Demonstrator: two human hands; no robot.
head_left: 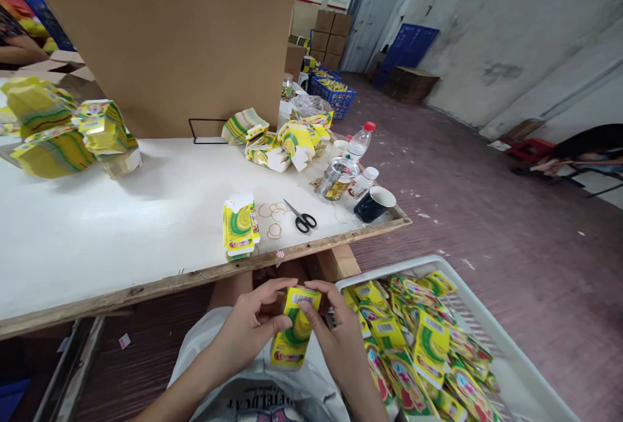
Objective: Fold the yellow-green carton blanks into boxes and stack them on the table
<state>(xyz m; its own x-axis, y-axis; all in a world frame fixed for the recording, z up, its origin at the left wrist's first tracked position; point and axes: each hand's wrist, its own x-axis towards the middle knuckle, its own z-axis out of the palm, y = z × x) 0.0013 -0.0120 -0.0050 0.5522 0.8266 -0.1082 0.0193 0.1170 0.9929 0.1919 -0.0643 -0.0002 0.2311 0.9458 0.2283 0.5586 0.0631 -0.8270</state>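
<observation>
Both my hands hold one small yellow-and-green carton (294,326) over my lap, below the table edge. My left hand (248,331) wraps its left side with the thumb on the front. My right hand (335,337) pinches its top right corner with closed fingers. A white crate (516,370) at my right holds several flat yellow-green cartons (418,344). On the white table (121,227) a small stack of the same cartons (239,224) stands near the front edge.
Black scissors (302,217) and rubber bands (272,214) lie by the stack. A glass jar (337,180), water bottle (359,143) and dark mug (374,203) stand at the table's right end. Carton piles sit far left (63,133) and at the back (285,139). A cardboard wall (165,39) rises behind.
</observation>
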